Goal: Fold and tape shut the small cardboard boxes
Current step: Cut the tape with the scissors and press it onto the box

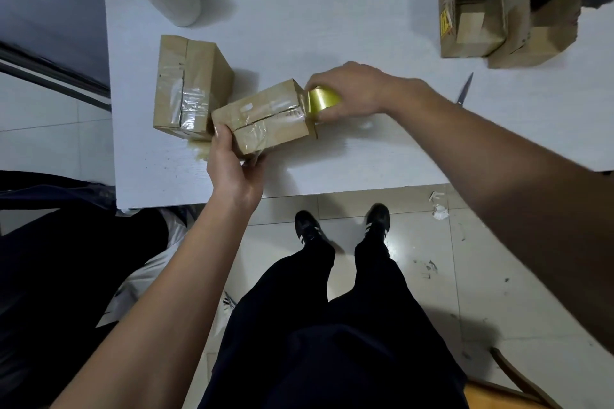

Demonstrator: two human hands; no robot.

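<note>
a person stands at a white table (332, 26), taping a small brown cardboard box (265, 116) that lies with its long axis running from the left hand (232, 163) across to the right hand (349, 90). the left hand grips the box's near left corner, thumb on top and fingers curled under, steadying it. at the box's far right end the right hand is wrapped around a roll of shiny yellowish packing tape (324, 100), held hard against that end face, with clear tape already glinting along the top seam. the coming move looks to turn on this: the roll sits just beyond the right end, so the tape would run down over that face, and the right hand is the one placed to do it. just beyond the left hand a second taped brown cardboard box (189, 83) touches the first. well off past the right hand stand open, unfolded cardboard boxes (498, 10), with a pair of scissors (465, 90) nearer its wrist. the roll is mostly hidden by fingers, and whether the tape is still joined to the box cannot be told.
</note>
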